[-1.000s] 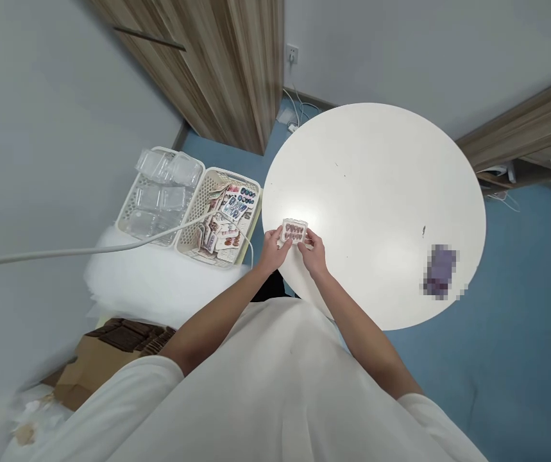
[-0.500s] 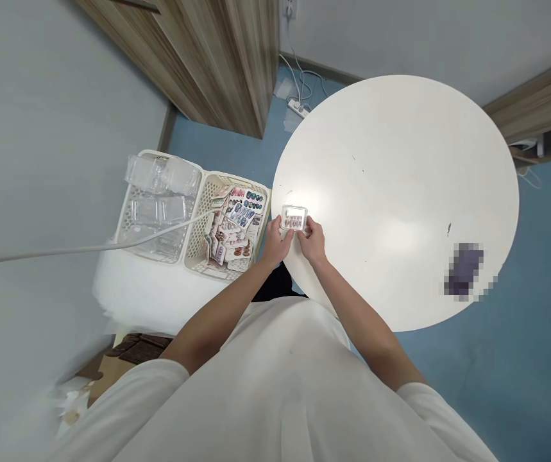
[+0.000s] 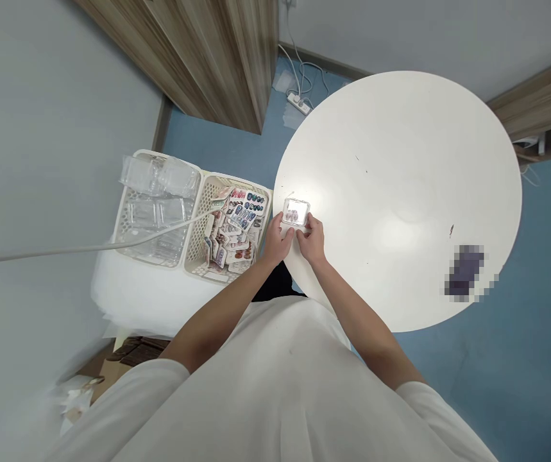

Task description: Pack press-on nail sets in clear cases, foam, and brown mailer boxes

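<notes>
A small clear plastic case [image 3: 296, 212] is held between my two hands over the left edge of the round white table. Pinkish press-on nails show inside it, partly hidden by glare on the lid. My left hand [image 3: 278, 240] is closed on the case's left side and lower corner. On the opposite side, my right hand [image 3: 312, 239] grips the right edge, thumb at the near side. To the left, a white basket [image 3: 193, 267] holds several cards of colourful press-on nails [image 3: 243, 217].
Beside it, another basket [image 3: 124, 221] contains clear plastic cases [image 3: 160, 212]. A pale cable [image 3: 131, 244] crosses above both baskets. On the white table [image 3: 400, 147] lies a blurred dark object [image 3: 466, 271] at the right. A power strip [image 3: 298, 104] rests on the blue floor.
The case has tilted in my hands; its face looks larger and squarer, and glare covers more of the nails. Both hands keep their hold.
</notes>
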`<state>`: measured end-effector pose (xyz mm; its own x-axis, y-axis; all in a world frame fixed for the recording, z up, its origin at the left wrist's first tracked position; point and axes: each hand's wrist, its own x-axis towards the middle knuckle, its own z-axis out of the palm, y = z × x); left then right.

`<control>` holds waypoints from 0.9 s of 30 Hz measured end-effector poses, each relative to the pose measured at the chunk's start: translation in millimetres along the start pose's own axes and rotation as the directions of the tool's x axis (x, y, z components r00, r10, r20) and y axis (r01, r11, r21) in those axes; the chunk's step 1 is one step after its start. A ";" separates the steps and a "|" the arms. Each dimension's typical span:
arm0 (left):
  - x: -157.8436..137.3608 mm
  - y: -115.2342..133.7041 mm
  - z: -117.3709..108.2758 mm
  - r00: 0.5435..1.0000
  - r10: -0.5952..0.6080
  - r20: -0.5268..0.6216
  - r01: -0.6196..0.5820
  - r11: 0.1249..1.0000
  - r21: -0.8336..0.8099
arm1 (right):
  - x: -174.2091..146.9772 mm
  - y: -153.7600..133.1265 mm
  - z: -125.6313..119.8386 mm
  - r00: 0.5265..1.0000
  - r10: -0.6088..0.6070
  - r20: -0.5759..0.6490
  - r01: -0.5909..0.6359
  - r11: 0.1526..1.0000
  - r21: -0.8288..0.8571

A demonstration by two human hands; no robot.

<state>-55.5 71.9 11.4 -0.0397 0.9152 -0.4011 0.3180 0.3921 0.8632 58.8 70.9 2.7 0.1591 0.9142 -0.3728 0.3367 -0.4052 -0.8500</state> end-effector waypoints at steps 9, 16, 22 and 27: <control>-1.5 -7.2 5.0 0.999 0.036 -0.015 -0.037 0.999 -0.021 | -1.6 4.1 -2.6 0.997 -0.039 0.070 0.041 0.999 -0.023; -17.8 -16.2 14.1 0.994 0.065 -0.083 -0.067 0.998 -0.018 | -16.4 15.2 -14.4 0.990 -0.069 0.122 0.069 0.998 0.008; -51.6 -10.2 18.7 0.986 0.050 -0.161 -0.056 0.998 -0.035 | -47.3 20.1 -49.8 0.975 -0.116 0.191 0.107 0.993 0.056; -97.1 -14.0 27.6 0.969 0.031 -0.245 -0.046 0.998 -0.054 | -78.6 27.1 -81.4 0.968 -0.152 0.202 0.133 0.985 0.107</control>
<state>-29.9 -25.1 29.8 -0.2604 0.9220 -0.2867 0.2680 0.3543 0.8959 131.0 -12.7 39.2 -0.0844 0.9482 -0.3063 0.2540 -0.2768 -0.9268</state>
